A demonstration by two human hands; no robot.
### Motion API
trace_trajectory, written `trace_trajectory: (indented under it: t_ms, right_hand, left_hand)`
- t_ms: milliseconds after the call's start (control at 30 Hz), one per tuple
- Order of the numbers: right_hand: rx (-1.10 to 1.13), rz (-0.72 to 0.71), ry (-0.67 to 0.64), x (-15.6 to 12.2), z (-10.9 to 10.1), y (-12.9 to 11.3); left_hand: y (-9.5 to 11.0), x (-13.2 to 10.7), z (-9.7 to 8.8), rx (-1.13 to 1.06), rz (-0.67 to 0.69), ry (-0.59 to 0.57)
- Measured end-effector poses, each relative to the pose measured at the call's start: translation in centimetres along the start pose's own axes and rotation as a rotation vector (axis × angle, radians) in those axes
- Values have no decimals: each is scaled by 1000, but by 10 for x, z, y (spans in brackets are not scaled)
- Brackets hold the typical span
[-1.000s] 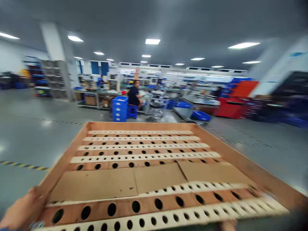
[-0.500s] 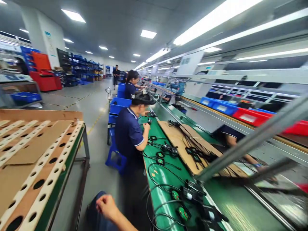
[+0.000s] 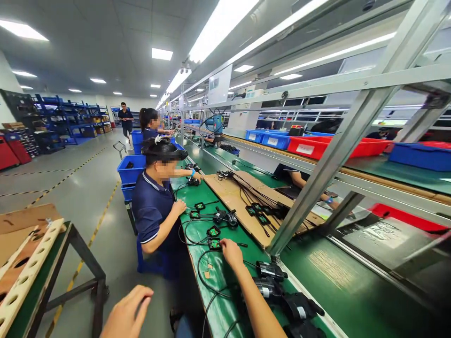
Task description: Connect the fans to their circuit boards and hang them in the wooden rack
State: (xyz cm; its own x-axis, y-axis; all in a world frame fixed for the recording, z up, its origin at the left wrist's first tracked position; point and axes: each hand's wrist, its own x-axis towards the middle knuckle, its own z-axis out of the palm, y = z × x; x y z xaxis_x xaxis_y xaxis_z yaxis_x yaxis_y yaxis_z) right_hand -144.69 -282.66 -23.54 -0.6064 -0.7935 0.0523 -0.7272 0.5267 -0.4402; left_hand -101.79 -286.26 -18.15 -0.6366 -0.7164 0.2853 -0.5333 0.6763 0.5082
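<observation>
My right hand (image 3: 231,253) reaches over the green bench (image 3: 230,274), its fingertips closed at the edge of a small black square housing with a green circuit board (image 3: 214,243). A similar housing (image 3: 213,231) lies just beyond it, and black cables run from these parts. Off the bench at lower left, my left hand (image 3: 128,312) is empty, with thumb and fingers apart. Black cylindrical devices (image 3: 270,270) lie along the bench's right edge, partly behind my right forearm.
A co-worker (image 3: 155,202) sits at the bench ahead, hands near other parts. Cardboard (image 3: 225,192) bearing cabled boards lies at centre. A slanted metal post (image 3: 317,178) rises at right. A rack with holed wooden strips (image 3: 31,263) stands at left. Blue bins (image 3: 131,169) stand beyond.
My view has swung to the right. One hand, apparently my right, has gone from beside the bench to the circuit-board housing. My left hand has come into view.
</observation>
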Motion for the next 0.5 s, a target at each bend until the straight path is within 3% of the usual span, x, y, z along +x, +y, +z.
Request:
trace_trajectory:
  t_ms: [67, 133, 233, 367, 500]
  right_hand:
    - [-53, -70, -27, 22, 2, 10]
    - [-81, -184, -74, 42, 4, 16]
    - [-97, -369, -174, 66, 8, 23]
    - [-120, -475, -255, 84, 15, 30]
    - [-179, -526, -311, 97, 19, 31]
  left_hand:
    - [12, 47, 25, -7, 2, -226]
    - [23, 81, 41, 38, -13, -382]
    - [32, 110, 56, 88, -20, -533]
    - [32, 113, 75, 149, -34, -701]
    - [21, 93, 98, 156, -100, -855]
